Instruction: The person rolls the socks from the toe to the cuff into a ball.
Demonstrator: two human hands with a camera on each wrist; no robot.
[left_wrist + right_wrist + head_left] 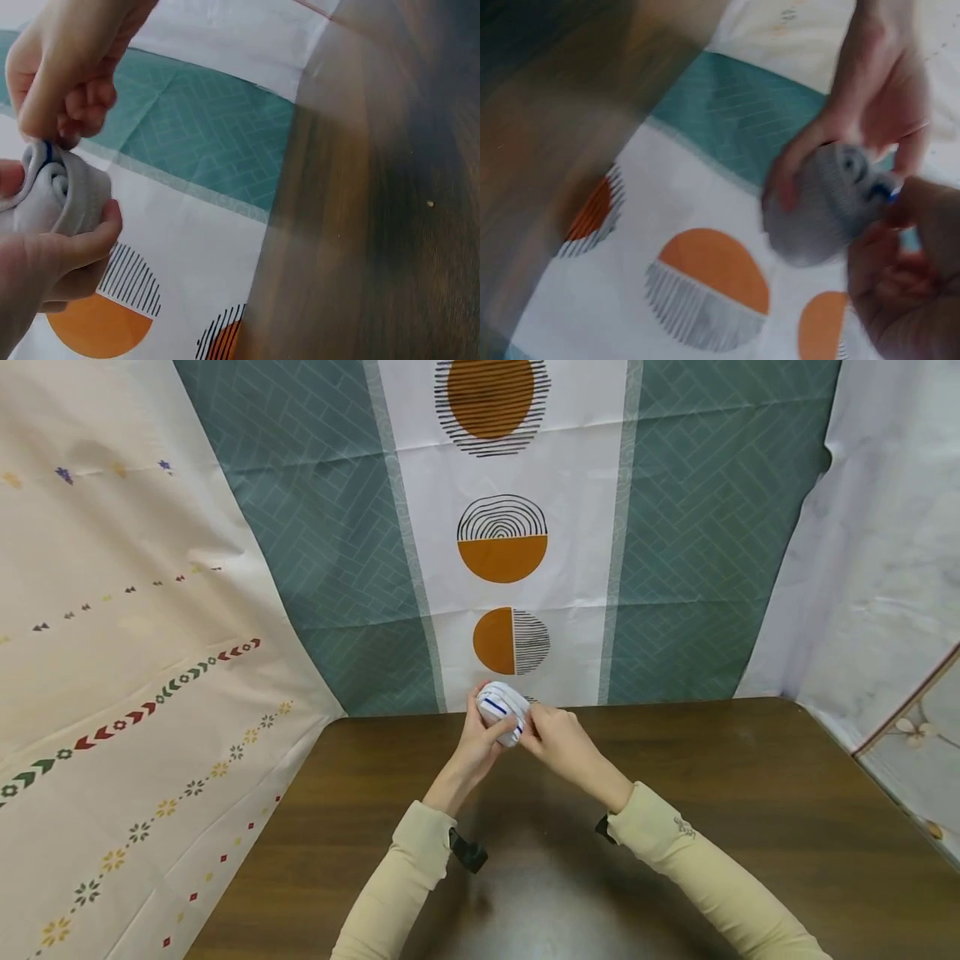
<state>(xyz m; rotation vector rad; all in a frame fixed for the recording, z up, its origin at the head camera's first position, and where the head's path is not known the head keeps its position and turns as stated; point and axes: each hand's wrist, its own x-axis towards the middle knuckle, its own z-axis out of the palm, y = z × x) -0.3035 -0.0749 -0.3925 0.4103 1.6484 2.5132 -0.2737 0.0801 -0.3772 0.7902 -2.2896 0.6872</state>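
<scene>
A rolled-up bundle of white knit socks with blue stripes is held up over the far edge of the table. My left hand grips it, thumb across one side and fingers around the other. At its right side my right hand pinches the fabric edge. In the left wrist view, the sock bundle shows coiled layers inside a turned cuff, with the right thumb and fingertips on a blue-striped edge. The right wrist view, somewhat blurred, shows the bundle's rounded grey-white side.
A dark wooden table spreads below both forearms. Behind it hangs a green and white cloth with orange half circles. Patterned cream fabric covers the left side and pale fabric the right. Each wrist wears a dark strap.
</scene>
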